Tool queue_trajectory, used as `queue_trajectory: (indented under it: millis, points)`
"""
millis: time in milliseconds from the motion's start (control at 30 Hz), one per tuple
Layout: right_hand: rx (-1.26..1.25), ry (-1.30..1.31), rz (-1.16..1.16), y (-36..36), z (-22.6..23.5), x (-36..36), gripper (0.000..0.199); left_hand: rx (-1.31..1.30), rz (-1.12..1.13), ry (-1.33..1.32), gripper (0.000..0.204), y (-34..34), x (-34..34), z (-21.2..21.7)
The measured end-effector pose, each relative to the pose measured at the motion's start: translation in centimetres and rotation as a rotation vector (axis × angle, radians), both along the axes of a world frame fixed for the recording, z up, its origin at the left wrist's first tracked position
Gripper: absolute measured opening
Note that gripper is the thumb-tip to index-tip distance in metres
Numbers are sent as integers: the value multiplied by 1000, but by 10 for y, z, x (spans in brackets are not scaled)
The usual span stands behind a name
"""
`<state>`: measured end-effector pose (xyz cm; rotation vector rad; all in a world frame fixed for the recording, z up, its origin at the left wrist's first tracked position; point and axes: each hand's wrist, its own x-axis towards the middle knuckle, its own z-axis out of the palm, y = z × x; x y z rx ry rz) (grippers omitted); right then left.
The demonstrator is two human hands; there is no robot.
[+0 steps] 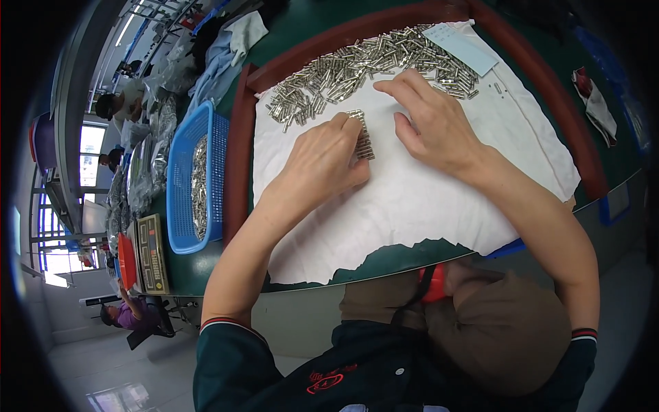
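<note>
On a white cloth point(425, 199) lies a wide heap of small silvery metal pins point(343, 69). Nearer to me, a neat row of the same metal pins point(364, 141) sits against my left hand point(326, 154). Its fingers are bent around the row's left side, with the thumb at the near end, so the hand grips the row. To the right, my right hand point(436, 123) hovers over the cloth near the heap. Its index finger stretches out and the thumb stands apart, with nothing visible between them.
Dark red wooden rails point(237, 158) border the cloth. At the left stand a blue plastic basket point(180, 178) with metal pieces and a scale point(152, 254). A pale blue paper slip point(460, 48) lies by the heap. A crumpled cloth point(596, 106) is at the far right.
</note>
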<state>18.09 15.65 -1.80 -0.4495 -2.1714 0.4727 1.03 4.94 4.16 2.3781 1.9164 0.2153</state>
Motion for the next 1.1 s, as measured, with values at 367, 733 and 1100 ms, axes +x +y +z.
queue_trajectory:
  millis: [367, 733, 1100]
  points:
    - [33, 27, -9, 2, -1, -1, 39, -82, -97, 277, 15, -7, 11, -12]
    - [27, 15, -14, 1, -2, 0, 39, -2, -79, 413, 10, -7, 18, -19]
    - [151, -73, 346, -12, 2, 1, 8, -83, 53, 208, 11, -34, -9, 12]
